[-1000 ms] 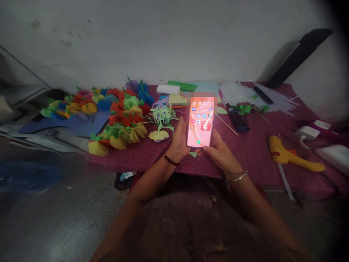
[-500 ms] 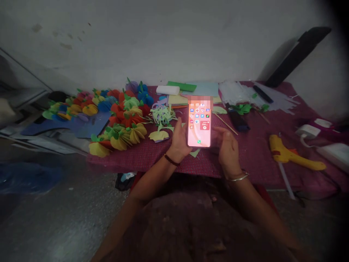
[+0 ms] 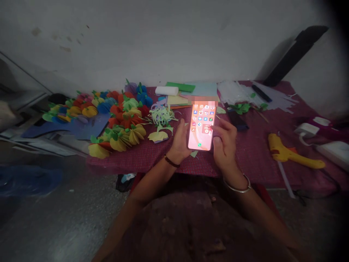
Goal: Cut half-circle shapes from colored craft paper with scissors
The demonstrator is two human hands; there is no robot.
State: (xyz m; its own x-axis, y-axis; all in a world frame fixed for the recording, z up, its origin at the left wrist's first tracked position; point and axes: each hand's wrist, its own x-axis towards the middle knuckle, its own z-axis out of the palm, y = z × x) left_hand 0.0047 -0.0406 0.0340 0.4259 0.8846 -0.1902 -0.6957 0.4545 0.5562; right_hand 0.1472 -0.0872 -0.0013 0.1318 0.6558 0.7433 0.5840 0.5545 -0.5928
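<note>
A smartphone (image 3: 199, 136) with a lit pink home screen of app icons is held upright over the table, tilted slightly to the right. My left hand (image 3: 180, 142) is closed around its left edge, the fingers hidden behind it. At the phone's right side is my right hand (image 3: 227, 145), its fingers apart and the index finger over the right part of the screen. Whether that fingertip touches the glass I cannot tell. Just left of the phone lie a pile of pale green paper strips (image 3: 161, 115) and some yellow paper petals (image 3: 158, 136).
Colourful folded-paper pumpkins (image 3: 124, 138) crowd the left side of the red cloth-covered table (image 3: 152, 156). A yellow glue gun (image 3: 291, 154) lies at right, near a white power strip (image 3: 334, 153). Clear sticks (image 3: 234, 91), a green paper roll (image 3: 180, 87) and a white roll (image 3: 167, 90) lie along the wall.
My right hand has moved left and up to the phone, its index finger now over the screen. The phone has tilted and shifted slightly right in my left hand.
</note>
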